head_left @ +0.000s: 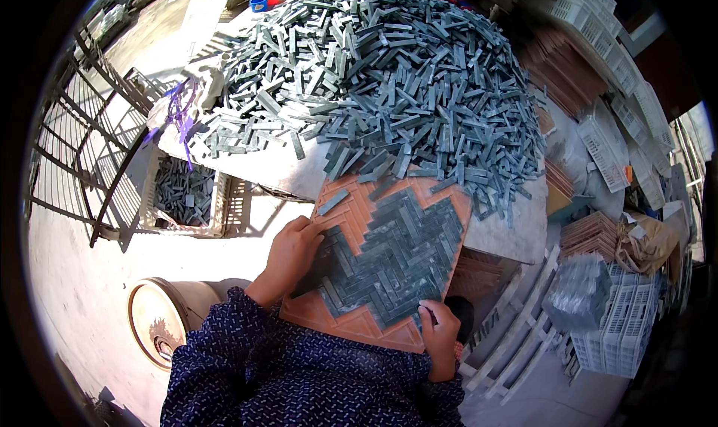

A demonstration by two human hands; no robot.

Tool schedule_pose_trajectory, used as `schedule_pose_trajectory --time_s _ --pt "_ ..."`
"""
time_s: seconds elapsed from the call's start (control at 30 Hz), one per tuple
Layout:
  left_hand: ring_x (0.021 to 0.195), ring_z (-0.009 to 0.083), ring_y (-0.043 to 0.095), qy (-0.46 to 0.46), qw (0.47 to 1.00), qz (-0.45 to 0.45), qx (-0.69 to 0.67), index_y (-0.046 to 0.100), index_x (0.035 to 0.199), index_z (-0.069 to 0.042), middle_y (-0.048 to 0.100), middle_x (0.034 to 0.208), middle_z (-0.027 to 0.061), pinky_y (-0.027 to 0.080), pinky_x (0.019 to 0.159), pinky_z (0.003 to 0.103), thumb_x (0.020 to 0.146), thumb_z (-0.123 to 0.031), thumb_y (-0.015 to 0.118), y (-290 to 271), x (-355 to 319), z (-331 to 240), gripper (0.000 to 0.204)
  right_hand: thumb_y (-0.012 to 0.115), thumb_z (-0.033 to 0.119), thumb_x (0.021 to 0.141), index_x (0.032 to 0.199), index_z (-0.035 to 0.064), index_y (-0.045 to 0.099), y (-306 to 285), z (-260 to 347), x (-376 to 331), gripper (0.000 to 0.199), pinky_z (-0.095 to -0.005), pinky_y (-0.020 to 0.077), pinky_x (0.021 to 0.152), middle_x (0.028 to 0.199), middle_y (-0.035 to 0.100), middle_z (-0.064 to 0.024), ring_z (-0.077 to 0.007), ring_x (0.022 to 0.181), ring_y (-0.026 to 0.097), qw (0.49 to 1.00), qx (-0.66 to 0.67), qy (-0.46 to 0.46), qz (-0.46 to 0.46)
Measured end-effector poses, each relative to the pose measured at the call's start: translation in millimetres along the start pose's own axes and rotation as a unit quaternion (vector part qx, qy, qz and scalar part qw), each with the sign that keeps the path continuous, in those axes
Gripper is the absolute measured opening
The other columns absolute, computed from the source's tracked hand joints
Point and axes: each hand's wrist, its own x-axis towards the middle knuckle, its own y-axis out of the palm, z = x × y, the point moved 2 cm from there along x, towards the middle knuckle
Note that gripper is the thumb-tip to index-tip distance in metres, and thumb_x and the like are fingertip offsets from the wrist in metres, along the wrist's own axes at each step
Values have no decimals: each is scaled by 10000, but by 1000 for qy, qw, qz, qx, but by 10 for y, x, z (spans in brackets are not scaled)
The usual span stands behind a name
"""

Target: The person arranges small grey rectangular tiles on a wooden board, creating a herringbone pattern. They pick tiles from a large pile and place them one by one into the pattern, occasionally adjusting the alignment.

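An orange tray (351, 333) with a grooved zigzag pattern lies tilted in front of me, its far end against a heap of strips. Dark green stone strips (396, 255) fill much of it in a herringbone pattern. One loose strip (333, 203) rests on its bare upper left part. My left hand (290, 256) is closed at the tray's left edge, fingertips by the strips; what they grip is hidden. Near the lower right edge, my right hand (440, 334) pinches what looks like a dark stone strip between thumb and finger.
A large heap of stone strips (389, 75) covers the table (508, 236). On the left are a crate of strips (221, 203), a round bucket (161, 318) and a curved metal rack (82, 139). Stacked orange trays (565, 68) and white crates (621, 315) stand right.
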Motion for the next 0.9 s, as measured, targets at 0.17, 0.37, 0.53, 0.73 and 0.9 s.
schedule_pose_trajectory --time_s 0.17,0.37,0.53,0.73,0.9 --pt "807 353 578 -7 1000 -28 0 533 969 -30 545 826 145 462 664 411 742 -120 701 43 364 51 297 653 24 813 923 -11 663 12 35 -17 115 -310 503 604 812 648 -155 -241 686 654 1000 4 -7 -5" --pt "841 328 588 -3 999 46 9 589 913 -40 565 848 128 475 699 410 744 -148 700 61 530 88 229 664 28 807 912 -26 671 -48 -20 -28 117 -288 498 620 809 666 -147 -195 679 649 1000 9 -13 -22" --pt "881 292 593 179 977 110 29 639 850 -53 594 881 87 497 755 384 766 -109 660 -28 509 166 104 661 39 816 917 -24 669 -24 -37 -26 120 -292 499 622 808 664 -148 -202 686 652 1000 15 -12 -12" --pt "925 280 580 241 955 168 37 659 883 -98 598 904 62 492 799 381 729 -73 666 -27 684 62 156 665 65 827 932 -22 670 -20 -48 -34 136 -294 502 618 816 668 -148 -202 692 656 1000 8 -8 -14" --pt "1057 278 555 295 941 164 26 700 927 -158 616 989 33 473 898 366 714 -35 659 78 844 -7 249 664 79 837 940 -20 671 -9 -44 -32 144 -290 501 613 827 671 -144 -201 694 655 1000 2 -11 -6"
